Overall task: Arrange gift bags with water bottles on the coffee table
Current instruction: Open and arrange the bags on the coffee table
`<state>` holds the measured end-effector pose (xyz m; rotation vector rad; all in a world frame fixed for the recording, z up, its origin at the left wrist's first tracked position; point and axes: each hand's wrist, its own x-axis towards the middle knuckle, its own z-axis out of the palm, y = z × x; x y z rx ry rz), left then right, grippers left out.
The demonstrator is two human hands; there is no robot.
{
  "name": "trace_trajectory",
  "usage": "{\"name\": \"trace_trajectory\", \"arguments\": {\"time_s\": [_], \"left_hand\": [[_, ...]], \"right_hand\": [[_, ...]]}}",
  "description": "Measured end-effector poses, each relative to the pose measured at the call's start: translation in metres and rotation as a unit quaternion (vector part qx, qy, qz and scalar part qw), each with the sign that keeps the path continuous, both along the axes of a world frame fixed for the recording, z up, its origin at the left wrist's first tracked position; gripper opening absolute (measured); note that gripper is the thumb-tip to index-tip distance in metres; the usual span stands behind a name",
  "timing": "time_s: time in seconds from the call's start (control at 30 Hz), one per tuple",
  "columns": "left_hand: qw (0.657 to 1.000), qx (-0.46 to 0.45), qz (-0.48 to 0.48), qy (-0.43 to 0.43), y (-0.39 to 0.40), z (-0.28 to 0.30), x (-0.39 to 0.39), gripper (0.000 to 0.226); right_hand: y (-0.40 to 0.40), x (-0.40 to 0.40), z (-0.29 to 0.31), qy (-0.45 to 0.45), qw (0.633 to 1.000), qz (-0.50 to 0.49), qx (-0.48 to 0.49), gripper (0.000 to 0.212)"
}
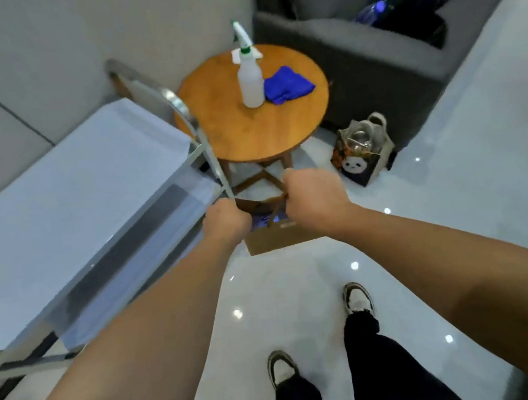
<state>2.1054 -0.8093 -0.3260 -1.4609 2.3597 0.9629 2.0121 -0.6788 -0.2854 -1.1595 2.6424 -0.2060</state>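
Observation:
A brown paper gift bag [281, 238] hangs in the air in front of the round wooden coffee table [247, 135]. My left hand [227, 221] grips its handle on the left side. My right hand [313, 193] grips the handle on the right, pulling the bag's mouth wide. Something blue shows inside the bag, between my fists. A second gift bag with a panda print [362, 153] stands on the floor to the right of the table, with a clear bottle visible in its top.
On the table stand a white spray bottle [250, 80] and a folded blue cloth [287, 84]. A steel trolley [72, 208] with white liners is at the left, its handle next to the table. A grey sofa [370, 51] stands behind, holding a dark bag [404, 3].

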Motion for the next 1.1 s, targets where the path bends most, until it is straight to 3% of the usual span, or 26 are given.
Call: {"name": "trace_trajectory", "arguments": {"time_s": [0.1,0.23,0.43,0.63,0.8,0.9,1.1], "left_hand": [[0.995,-0.043,-0.089,-0.006,0.046,0.03,-0.061,0.019],[0.985,-0.031,-0.168,0.034,0.127,0.047,-0.158,0.006],[0.945,-0.1,-0.301,0.078,0.284,0.052,-0.284,0.014],[0.904,-0.092,-0.416,0.043,0.434,0.052,-0.391,0.007],[0.849,-0.09,-0.521,0.012,0.55,0.027,-0.453,0.007],[0.813,-0.064,-0.579,-0.006,0.614,0.01,-0.487,0.008],[0.696,-0.014,-0.718,-0.011,0.735,-0.02,-0.535,0.01]], "right_hand": [[0.055,-0.042,0.033,0.037,0.995,-0.093,-0.009,0.015],[0.143,-0.102,0.061,0.045,0.97,-0.236,-0.015,0.008],[0.301,-0.186,0.078,-0.011,0.905,-0.406,-0.123,0.029],[0.452,-0.248,0.065,-0.079,0.828,-0.513,-0.211,0.027],[0.559,-0.283,0.047,-0.082,0.787,-0.571,-0.221,0.033],[0.612,-0.299,0.031,-0.093,0.741,-0.624,-0.232,0.031],[0.694,-0.31,0.005,-0.096,0.645,-0.732,-0.197,0.032]]}}
